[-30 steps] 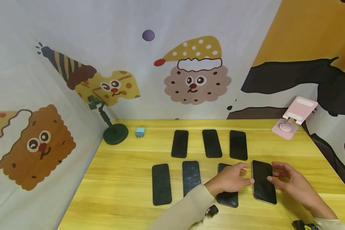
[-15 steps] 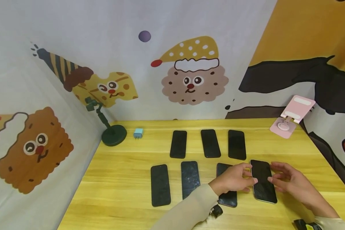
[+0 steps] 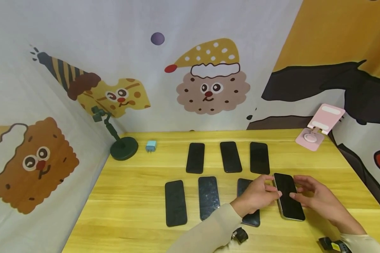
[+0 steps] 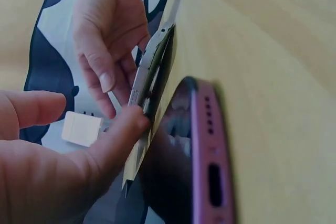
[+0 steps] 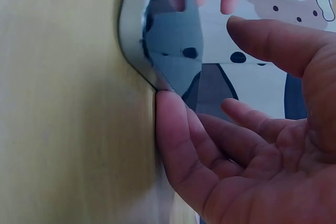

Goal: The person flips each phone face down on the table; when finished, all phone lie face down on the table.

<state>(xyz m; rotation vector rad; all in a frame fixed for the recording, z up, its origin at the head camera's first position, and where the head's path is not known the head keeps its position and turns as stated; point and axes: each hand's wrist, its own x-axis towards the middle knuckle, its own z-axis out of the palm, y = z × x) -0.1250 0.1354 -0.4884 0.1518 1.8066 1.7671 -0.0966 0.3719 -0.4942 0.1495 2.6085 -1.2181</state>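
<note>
A black-screened smartphone (image 3: 288, 196) with a silvery rim lies between my two hands, tilted slightly, with a gap showing beneath it in the left wrist view. My left hand (image 3: 258, 195) grips its left edge; a fingertip touches the rim (image 4: 149, 72). On the opposite side my right hand (image 3: 320, 200) has curled fingers (image 5: 176, 129) against the edge near the tabletop, while its thumb (image 5: 262, 40) stands apart above the screen. Under my left hand lies another smartphone (image 3: 251, 219), partly hidden, whose pink edge (image 4: 210, 145) shows close up in the left wrist view.
Two more phones, a front-left phone (image 3: 175, 203) and a scuffed phone (image 3: 209, 196), lie left of my forearm. Behind are a phone (image 3: 195, 158), another phone (image 3: 230, 157) and a third phone (image 3: 259, 158). A green stand (image 3: 124, 148), blue charger (image 3: 151, 146) and pink stand (image 3: 310, 138) stand farther back.
Both hands have closed in on the silver-rimmed smartphone's sides. The smartphone has shifted slightly away from me and tilted up a little; the other phones keep their places.
</note>
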